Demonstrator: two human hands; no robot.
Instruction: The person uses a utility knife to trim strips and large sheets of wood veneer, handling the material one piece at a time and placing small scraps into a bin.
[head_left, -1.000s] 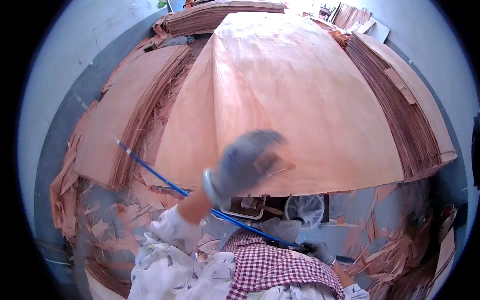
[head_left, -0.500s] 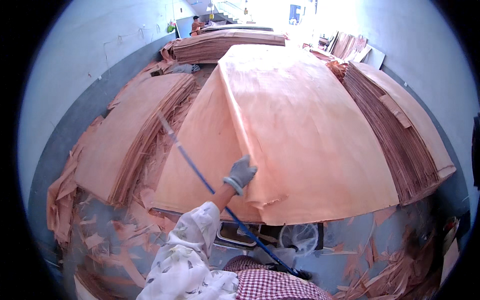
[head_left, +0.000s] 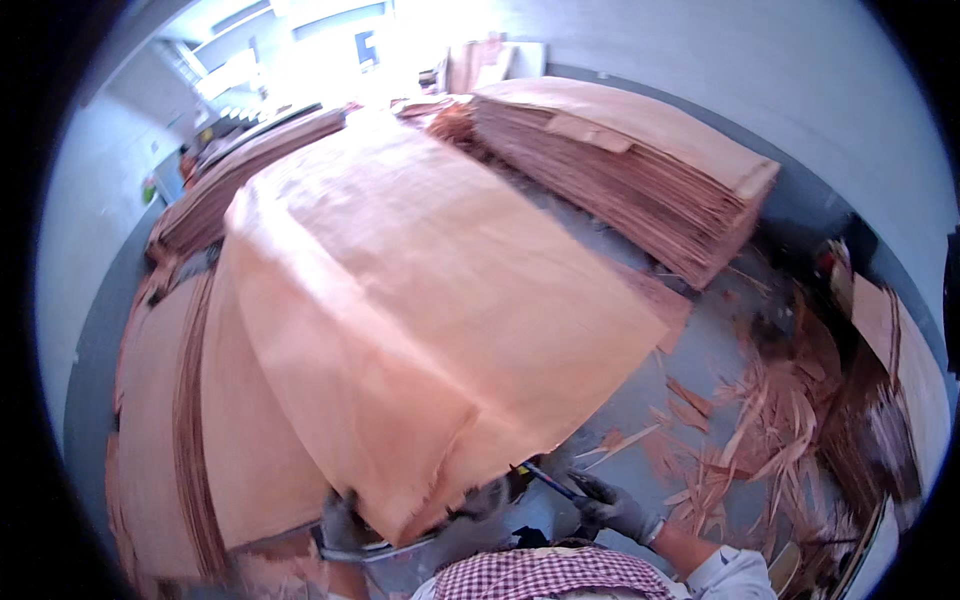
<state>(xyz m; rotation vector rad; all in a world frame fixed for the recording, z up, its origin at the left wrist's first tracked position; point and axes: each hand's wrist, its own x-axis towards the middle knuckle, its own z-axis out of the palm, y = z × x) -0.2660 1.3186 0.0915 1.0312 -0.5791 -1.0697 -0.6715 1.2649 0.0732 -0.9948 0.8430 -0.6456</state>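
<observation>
A large, thin, tan-pink wood veneer sheet (head_left: 480,300) lies on top of a low stack, with a raised crease running down its left part. My left hand (head_left: 343,527), in a grey glove, is closed at the sheet's near left edge and somewhat blurred. My right hand (head_left: 615,508), also gloved, grips a blue stick (head_left: 548,481) just off the near edge. The stick's far part is hidden by the sheet. Left of the crease, a lower veneer layer (head_left: 255,440) shows.
A tall veneer stack (head_left: 620,170) stands at the far right by the wall, another stack (head_left: 155,430) at the left. Torn veneer scraps (head_left: 770,430) litter the floor on the right. More stacked veneer (head_left: 250,145) lies at the back left, near a partly visible person (head_left: 187,163).
The view has turned right. My left hand has brought the sheet's edge toward me and leftward. The stick, earlier slanting across the sheet's left side, now shows only briefly by my right hand.
</observation>
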